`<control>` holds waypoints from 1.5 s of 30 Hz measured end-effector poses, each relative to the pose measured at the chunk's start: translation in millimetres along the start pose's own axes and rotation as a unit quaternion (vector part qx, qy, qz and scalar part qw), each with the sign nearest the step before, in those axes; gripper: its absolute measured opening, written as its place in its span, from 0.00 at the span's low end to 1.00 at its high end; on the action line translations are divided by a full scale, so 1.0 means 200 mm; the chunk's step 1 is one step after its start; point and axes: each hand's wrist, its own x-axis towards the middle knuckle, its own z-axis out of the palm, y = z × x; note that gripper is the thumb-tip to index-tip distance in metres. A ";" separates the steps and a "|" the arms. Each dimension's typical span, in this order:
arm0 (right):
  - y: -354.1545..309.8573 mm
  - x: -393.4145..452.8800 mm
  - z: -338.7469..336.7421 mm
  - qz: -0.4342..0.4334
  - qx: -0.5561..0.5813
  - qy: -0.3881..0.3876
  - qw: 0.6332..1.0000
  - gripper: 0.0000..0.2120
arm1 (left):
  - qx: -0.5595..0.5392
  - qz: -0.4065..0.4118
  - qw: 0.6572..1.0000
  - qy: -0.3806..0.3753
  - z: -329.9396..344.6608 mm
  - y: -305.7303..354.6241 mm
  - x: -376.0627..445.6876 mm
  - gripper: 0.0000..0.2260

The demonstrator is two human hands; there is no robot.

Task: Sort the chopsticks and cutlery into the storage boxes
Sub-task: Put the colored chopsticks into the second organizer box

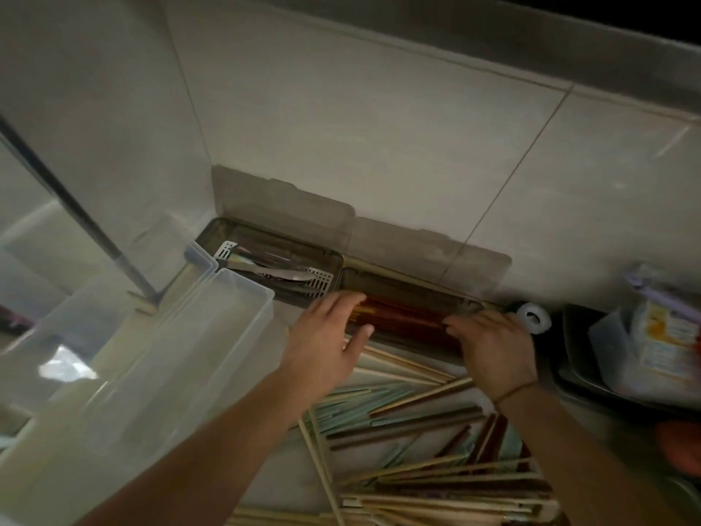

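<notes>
Dim light; a pale tiled wall (379,146) rises beyond the hands, meeting a corner left of them.

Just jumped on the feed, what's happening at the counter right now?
A person is loading dark red chopsticks into the right storage box against the wall. The left hand rests open at one end of the bundle, while the right hand grips the other end. The left storage box already holds metal cutlery. Many mixed chopsticks lie unsorted on the counter.
</notes>
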 end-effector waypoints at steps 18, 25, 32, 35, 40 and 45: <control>-0.06 0.36 0.29 -0.010 -0.145 -0.346 0.927 0.13 | 0.110 -0.039 0.983 -0.139 0.11 -0.09 -0.11 0.17; 0.04 -0.01 0.05 0.092 0.064 -0.096 0.989 0.10 | 0.030 0.162 0.974 -0.155 0.25 0.01 -0.40 0.12; 0.21 -0.60 -0.02 -0.095 0.083 -0.274 0.953 0.04 | 0.079 0.288 0.909 -0.291 0.42 0.13 -0.67 0.22; 0.20 -0.62 -0.02 -0.072 0.071 -0.310 0.945 0.26 | 0.104 0.294 0.902 -0.298 0.43 0.16 -0.69 0.23; 0.22 -0.64 0.02 -0.084 0.056 -0.317 0.943 0.26 | 0.112 0.314 0.899 -0.285 0.39 0.18 -0.69 0.24; 0.28 -0.62 0.01 -0.058 0.063 -0.358 0.930 0.16 | 0.137 0.318 0.891 -0.295 0.37 0.16 -0.71 0.25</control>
